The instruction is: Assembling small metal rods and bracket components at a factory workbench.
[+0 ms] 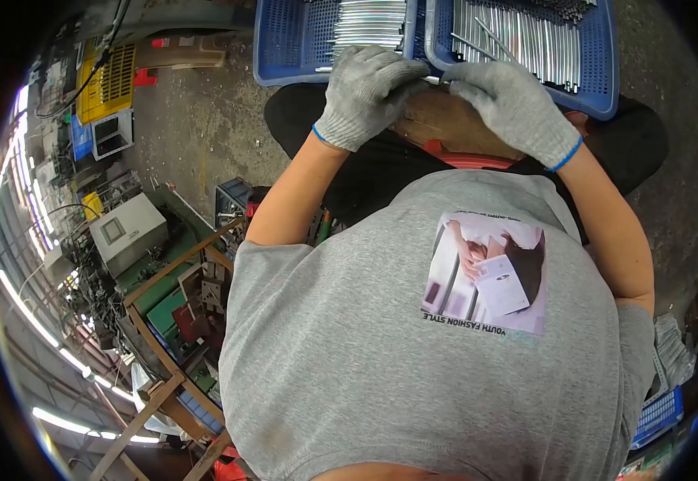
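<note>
Your gloved left hand (363,94) and right hand (517,108) both pinch one thin metal rod (433,79) between them, near the two far blue crates (285,48) of rods, handy for sorting.

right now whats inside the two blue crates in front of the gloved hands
Both blue crates hold bundles of thin shiny metal rods lying side by side. The left hand and right hand cover the near edges, so what lies there is hidden.
</note>
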Motion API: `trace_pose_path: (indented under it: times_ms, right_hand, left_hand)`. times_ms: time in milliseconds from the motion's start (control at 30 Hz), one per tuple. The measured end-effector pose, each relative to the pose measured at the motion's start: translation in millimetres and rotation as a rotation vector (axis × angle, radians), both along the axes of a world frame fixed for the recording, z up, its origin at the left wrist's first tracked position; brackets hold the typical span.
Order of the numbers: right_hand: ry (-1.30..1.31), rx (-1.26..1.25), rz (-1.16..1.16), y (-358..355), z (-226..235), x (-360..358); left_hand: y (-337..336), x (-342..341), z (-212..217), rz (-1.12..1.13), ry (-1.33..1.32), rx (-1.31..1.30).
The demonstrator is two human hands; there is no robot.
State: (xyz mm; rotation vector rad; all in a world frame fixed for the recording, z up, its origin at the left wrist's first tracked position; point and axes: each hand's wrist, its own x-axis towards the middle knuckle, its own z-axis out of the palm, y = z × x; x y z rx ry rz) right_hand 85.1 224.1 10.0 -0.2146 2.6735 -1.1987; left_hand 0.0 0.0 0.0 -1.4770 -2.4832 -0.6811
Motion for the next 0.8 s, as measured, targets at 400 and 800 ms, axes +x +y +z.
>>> trace_pose_path:
  times_ms: [400,800]
  right_hand:
    - [0.043,-0.051,0.02,-9.8,-14.2,5.0]
    - [-0.155,-0.358,-0.225,10.9,-10.2,9.5]
  left_hand:
    - [-3.1,-1.0,-6.5,-0.019,0.005,0.007]
    - [-21.1,-48.0,-37.2,0.104,-0.189,0.084]
